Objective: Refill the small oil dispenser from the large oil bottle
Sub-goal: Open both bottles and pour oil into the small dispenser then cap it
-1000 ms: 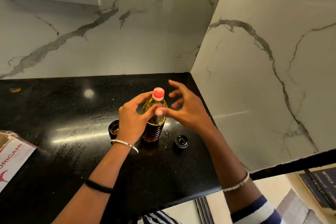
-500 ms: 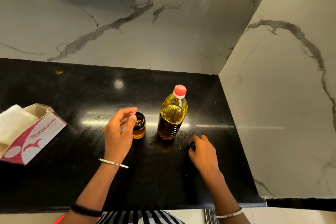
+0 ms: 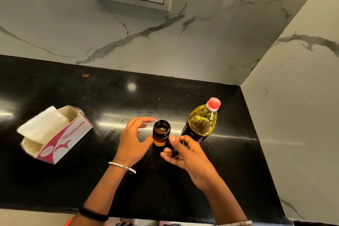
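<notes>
The black countertop (image 3: 110,180) is carrying all items, in the corner of the marble walls. A tissue box (image 3: 60,139) is lying well apart at the left. The large oil bottle (image 3: 200,124) is standing upright at the right, red cap on. The left hand (image 3: 131,141) is hovering with fingers spread and lightly curved, gripping nothing, cupping the left side of the small oil dispenser (image 3: 161,133); contact cannot be confirmed. The right hand (image 3: 187,154) is reaching in palm-up. The dispenser is standing uncapped just left of the bottle. The right thumb and fingers are pinching a black cap (image 3: 175,150) just before the dispenser.
</notes>
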